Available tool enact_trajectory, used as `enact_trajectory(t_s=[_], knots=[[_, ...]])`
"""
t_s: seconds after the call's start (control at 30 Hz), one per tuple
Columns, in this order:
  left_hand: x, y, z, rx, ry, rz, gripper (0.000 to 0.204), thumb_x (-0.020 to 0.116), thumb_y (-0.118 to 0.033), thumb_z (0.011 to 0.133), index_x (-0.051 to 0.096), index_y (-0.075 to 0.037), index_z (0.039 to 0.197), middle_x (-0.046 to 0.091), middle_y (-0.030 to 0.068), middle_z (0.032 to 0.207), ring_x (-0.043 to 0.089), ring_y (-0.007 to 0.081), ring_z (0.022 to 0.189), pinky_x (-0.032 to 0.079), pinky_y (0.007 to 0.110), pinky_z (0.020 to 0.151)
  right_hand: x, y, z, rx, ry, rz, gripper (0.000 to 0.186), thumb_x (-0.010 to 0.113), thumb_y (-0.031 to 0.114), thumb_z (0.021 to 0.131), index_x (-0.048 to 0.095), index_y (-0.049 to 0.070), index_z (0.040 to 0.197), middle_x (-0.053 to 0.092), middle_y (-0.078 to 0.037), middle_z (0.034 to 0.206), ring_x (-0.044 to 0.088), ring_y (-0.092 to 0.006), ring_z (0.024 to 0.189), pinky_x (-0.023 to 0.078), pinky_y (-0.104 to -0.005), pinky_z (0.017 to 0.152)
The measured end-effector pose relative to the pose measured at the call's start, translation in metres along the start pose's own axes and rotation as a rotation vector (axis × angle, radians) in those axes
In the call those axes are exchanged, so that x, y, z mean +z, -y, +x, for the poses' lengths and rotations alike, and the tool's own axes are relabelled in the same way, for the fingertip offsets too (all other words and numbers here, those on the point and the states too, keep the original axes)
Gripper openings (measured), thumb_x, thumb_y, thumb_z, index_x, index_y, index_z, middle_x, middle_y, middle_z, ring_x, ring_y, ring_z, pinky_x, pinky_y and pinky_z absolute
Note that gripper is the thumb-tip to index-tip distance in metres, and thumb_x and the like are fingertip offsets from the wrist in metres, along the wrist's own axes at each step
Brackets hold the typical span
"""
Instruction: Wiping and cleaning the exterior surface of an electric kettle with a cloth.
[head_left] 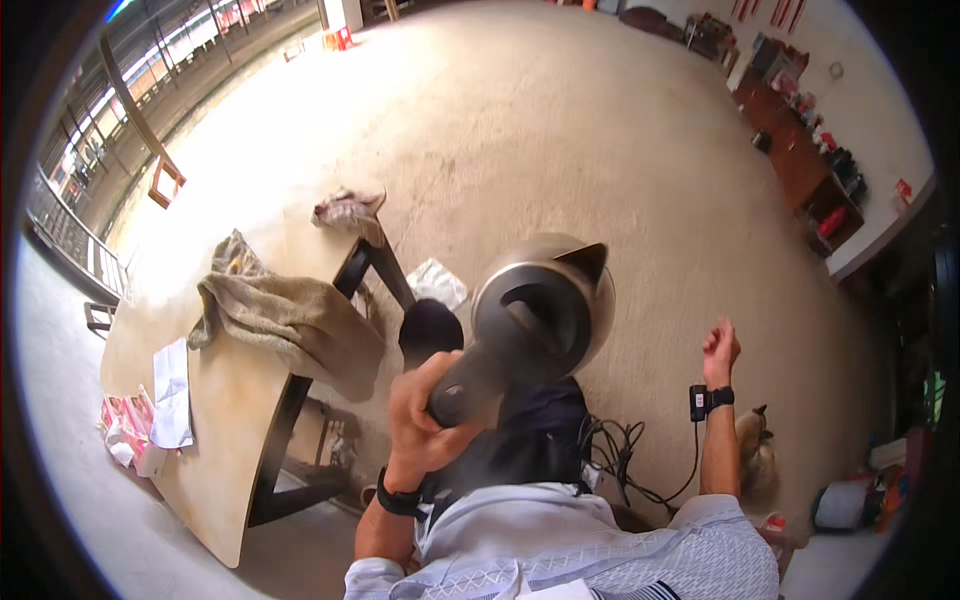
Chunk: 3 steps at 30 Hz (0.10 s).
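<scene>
My left hand [425, 420] is closed round the black handle of an electric kettle [545, 310], which I hold up in front of my body. The kettle has a silver metal body, a black lid and a dark spout that points to the far right. My right hand [721, 345] is held out to the right, away from the kettle. Its fingers look partly stretched and nothing shows in them. A black band with a small box and cable [700, 402] is on the right wrist.
At my left stands a table [230, 430] with a greenish-brown cloth [290, 320], white paper [172, 395] and a pink packet [128, 425]. Cables [625, 455] hang by my right side. An animal [757, 450] is on the floor below my right arm. A brown cabinet [785, 140] lines the right wall.
</scene>
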<state>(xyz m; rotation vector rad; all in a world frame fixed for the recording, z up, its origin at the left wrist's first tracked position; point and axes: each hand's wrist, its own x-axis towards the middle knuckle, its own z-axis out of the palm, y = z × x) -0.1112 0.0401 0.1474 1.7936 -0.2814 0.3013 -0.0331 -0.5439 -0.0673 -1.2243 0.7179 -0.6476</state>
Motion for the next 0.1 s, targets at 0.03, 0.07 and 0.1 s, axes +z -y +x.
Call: enact_trajectory(t_s=[0.03, 0.07, 0.1], knots=[[0.007, 0.011, 0.004, 0.029, 0.031, 0.054, 0.037, 0.091, -0.015, 0.075, 0.074, -0.005, 0.107, 0.074, 0.0033, 0.097, 0.068, 0.0218, 0.087, 0.051, 0.035, 0.085, 0.009, 0.007, -0.014, -0.061, 0.108, -0.075, 0.029, 0.074, 0.037, 0.103, 0.073, 0.008, 0.105, 0.062, 0.001, 0.083, 0.053, -0.0078, 0.065, 0.044, -0.0241, 0.056], [0.013, 0.023, 0.007, 0.055, 0.058, 0.116, 0.036, 0.091, -0.016, 0.077, 0.075, -0.006, 0.108, 0.075, 0.0026, 0.101, 0.068, 0.0234, 0.089, 0.050, 0.036, 0.088, 0.030, 0.014, -0.025, -0.111, 0.218, -0.150, 0.028, 0.076, 0.037, 0.102, 0.075, 0.009, 0.105, 0.062, 0.001, 0.083, 0.054, -0.0073, 0.066, 0.044, -0.0241, 0.056], [0.016, 0.030, 0.007, 0.020, 0.098, 0.162, 0.033, 0.090, -0.016, 0.079, 0.075, -0.007, 0.108, 0.076, 0.0017, 0.105, 0.068, 0.0241, 0.090, 0.049, 0.037, 0.092, 0.059, 0.022, -0.054, -0.158, 0.335, -0.234, 0.037, 0.077, 0.037, 0.102, 0.075, 0.006, 0.121, 0.064, 0.001, 0.086, 0.055, -0.0079, 0.066, 0.048, -0.0256, 0.056]])
